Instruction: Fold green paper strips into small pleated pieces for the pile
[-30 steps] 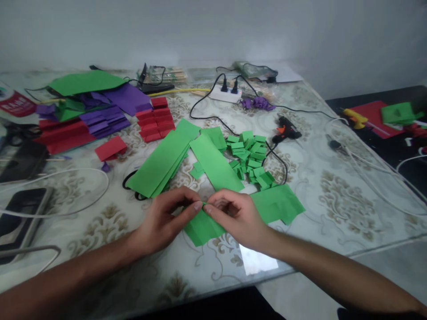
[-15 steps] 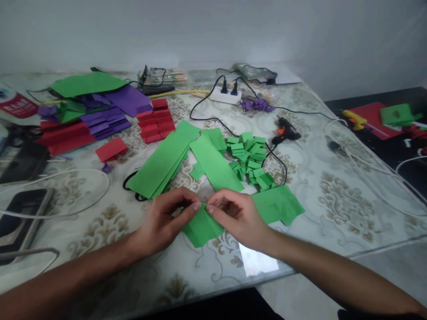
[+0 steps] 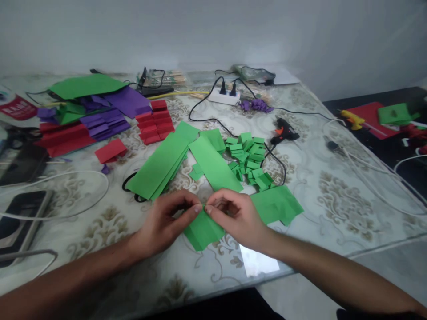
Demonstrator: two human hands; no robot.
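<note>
My left hand (image 3: 167, 222) and my right hand (image 3: 235, 218) meet at the fingertips near the table's front, both pinched on the top edge of a green paper strip (image 3: 203, 232) that lies flat below them. Just behind my hands lie long green strips (image 3: 159, 166) and one more long green strip (image 3: 213, 162). A heap of small folded green pieces (image 3: 250, 158) sits behind my right hand. A wider green sheet (image 3: 278, 204) lies to the right of my right hand.
Red folded pieces (image 3: 155, 122), purple strips (image 3: 105, 120) and red sheets (image 3: 65, 138) lie at the back left. A black glue gun (image 3: 283, 130) and a white power strip (image 3: 224, 95) with cables are at the back. A phone (image 3: 20, 213) lies at left.
Both hands stay pinched on the green strip; they have barely shifted, and the strip's lower end has turned slightly.
</note>
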